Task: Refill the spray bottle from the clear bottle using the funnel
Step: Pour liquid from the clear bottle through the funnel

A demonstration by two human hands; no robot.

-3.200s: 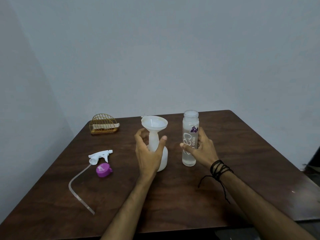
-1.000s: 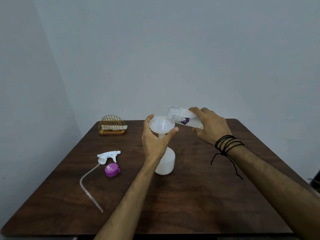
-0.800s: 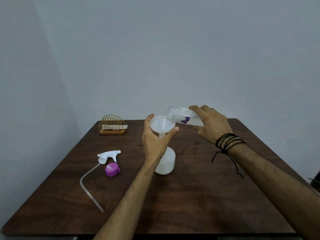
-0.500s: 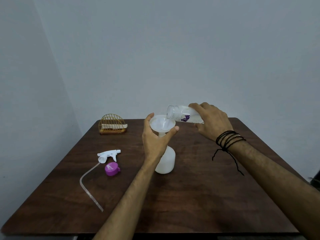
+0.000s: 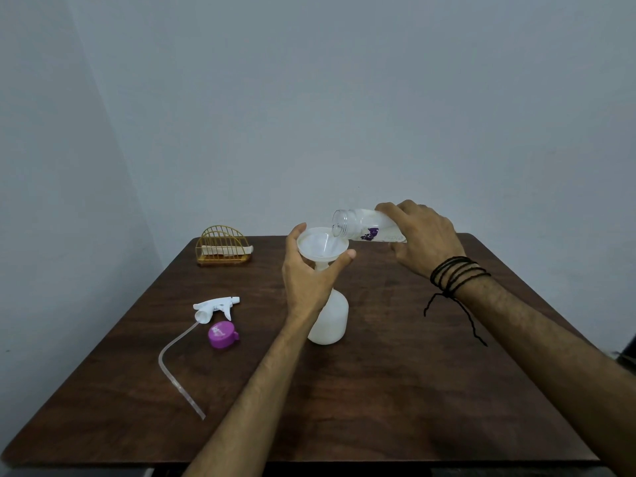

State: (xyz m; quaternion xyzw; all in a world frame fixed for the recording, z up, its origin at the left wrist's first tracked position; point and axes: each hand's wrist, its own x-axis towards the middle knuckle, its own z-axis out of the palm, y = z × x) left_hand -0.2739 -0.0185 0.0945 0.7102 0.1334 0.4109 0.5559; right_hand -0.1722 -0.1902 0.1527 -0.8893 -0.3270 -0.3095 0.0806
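A white spray bottle [image 5: 331, 321] stands uncapped near the middle of the dark wooden table [image 5: 395, 390]. A white funnel [image 5: 318, 245] sits in its neck. My left hand [image 5: 309, 273] wraps around the neck and the funnel's stem, thumb and fingers at the funnel's rim. My right hand [image 5: 421, 237] grips the clear bottle [image 5: 364, 227], which has a purple mark, and holds it tipped nearly level. Its open mouth rests just over the funnel's right rim, and a thin stream of liquid runs into the funnel.
The white trigger sprayer head [image 5: 215, 306] with its long clear tube lies to the left on the table. A purple cap [image 5: 222, 334] lies beside it. A gold wire holder [image 5: 223, 247] stands at the back left corner. Walls close in behind and left.
My right hand lifted the clear bottle from the table, tipped it toward the funnel, and lowered its mouth to the rim. My left hand slid up to the funnel.
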